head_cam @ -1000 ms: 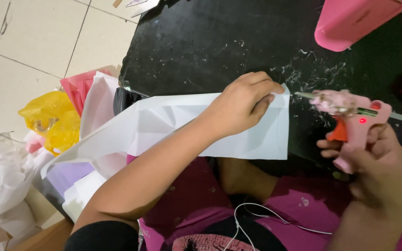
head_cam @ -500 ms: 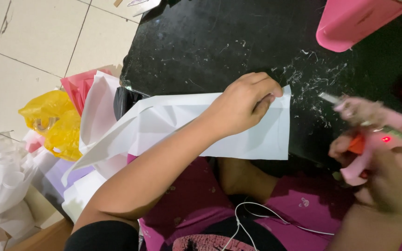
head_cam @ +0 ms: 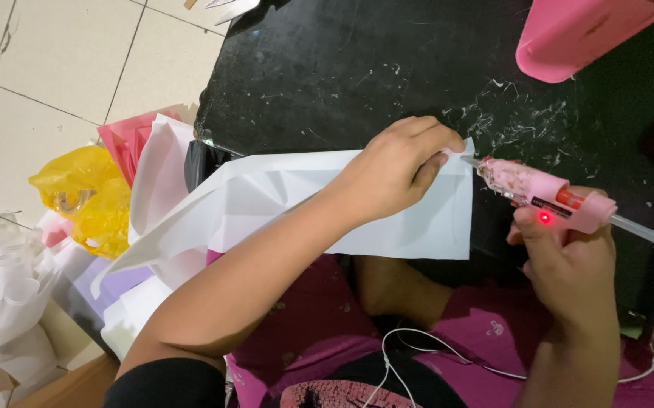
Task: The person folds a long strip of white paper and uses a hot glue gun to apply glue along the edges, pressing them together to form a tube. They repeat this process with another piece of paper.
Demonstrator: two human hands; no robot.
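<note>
The right hand is closed in a fist grip around the handle of a pink glue gun, forefinger near the trigger beside a lit red indicator. The gun's long axis runs from 4 o'clock to 10 o'clock, and its nozzle points toward 10 o'clock, at the upper right corner of a white paper sheet; whether the tip touches the paper cannot be told. A clear glue stick projects from the rear of the gun toward 4 o'clock. The left hand lies on that same corner, fingers curled and pressed together, holding the paper edge down on the black bench. The sheet lies with its long axis from 3 o'clock to 9 o'clock; its right part rests on the bench and its left part overhangs the bench edge. The step in hand appears to be glue application at the held corner. The next move probably calls for steady trigger pressure, with the fingertips kept clear of the hot nozzle. Dried glue threads mark the bench at 12 o'clock of the gun. A pink container stands farther out at 1 o'clock. A yellow plastic bag and wrapping sheets lie on the floor at 9 o'clock.
</note>
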